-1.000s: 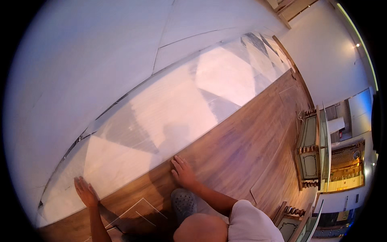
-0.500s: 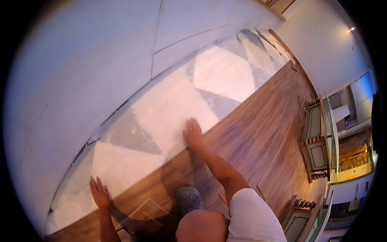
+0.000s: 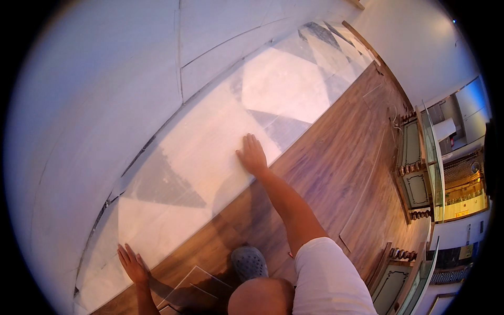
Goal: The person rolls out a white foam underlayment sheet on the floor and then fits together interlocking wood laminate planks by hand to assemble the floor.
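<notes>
My left hand (image 3: 133, 264) lies at the lower left with its fingers extended. It rests on the pale floor strip (image 3: 173, 226), close to the edge of the brown wood-plank flooring (image 3: 320, 157). Farther right, my right hand (image 3: 253, 155) is spread palm down on the same strip, its wrist near the plank edge. Neither hand holds anything. The strip carries a pattern of cream shapes and grey triangles (image 3: 168, 181), with the wood running alongside it.
A white wall (image 3: 115, 89) borders the strip, with a dark gap along its foot. My grey clog (image 3: 249, 263) stands on the planks beside pale-edged plank pieces (image 3: 197, 286). Wooden cabinets (image 3: 416, 184) with turned posts and glass tops line the right side.
My right hand has slid a little farther onto the pale strip, away from the plank edge. My left hand stays about where it was on the strip; the view has shifted slightly.
</notes>
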The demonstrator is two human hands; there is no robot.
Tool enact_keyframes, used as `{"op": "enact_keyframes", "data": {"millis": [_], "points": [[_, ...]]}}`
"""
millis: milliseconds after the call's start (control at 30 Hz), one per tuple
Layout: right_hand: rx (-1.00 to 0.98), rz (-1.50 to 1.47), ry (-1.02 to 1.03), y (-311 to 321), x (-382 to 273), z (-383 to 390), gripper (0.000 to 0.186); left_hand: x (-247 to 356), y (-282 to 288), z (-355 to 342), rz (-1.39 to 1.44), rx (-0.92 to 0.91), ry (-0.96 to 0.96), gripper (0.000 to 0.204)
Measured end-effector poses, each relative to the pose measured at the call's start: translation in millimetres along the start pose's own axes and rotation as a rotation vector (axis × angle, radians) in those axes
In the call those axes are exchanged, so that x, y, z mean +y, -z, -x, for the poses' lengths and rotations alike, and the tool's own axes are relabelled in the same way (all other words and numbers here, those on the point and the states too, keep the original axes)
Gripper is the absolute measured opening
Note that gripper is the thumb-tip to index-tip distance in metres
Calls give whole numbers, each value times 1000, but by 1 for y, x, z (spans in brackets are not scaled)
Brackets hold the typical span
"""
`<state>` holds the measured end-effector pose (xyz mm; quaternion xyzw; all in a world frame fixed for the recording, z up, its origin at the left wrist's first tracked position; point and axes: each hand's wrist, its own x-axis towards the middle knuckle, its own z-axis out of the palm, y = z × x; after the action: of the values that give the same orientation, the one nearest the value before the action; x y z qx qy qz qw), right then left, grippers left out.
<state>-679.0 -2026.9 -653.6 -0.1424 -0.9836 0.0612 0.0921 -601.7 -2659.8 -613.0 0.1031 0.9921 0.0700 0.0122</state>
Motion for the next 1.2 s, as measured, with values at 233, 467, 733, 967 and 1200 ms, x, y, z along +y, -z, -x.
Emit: {"op": "enact_keyframes", "data": {"millis": [233, 467, 733, 967, 1200], "points": [[-43, 15, -58, -4, 1, 1, 71, -8, -12, 4, -28, -9, 6, 59], [-12, 28, -52, 0, 7, 3, 71, 7, -6, -1, -44, -15, 10, 62], [10, -322, 270, 3, -58, 101, 62, -46, 18, 8, 6, -56, -39, 61], [-253, -483, 375, 63, -154, 209, 47, -162, 120, 69, -239, -598, -334, 38], [-553, -604, 585, 79, -239, 246, 44, -186, 178, 277, -288, -706, 236, 36]]}}
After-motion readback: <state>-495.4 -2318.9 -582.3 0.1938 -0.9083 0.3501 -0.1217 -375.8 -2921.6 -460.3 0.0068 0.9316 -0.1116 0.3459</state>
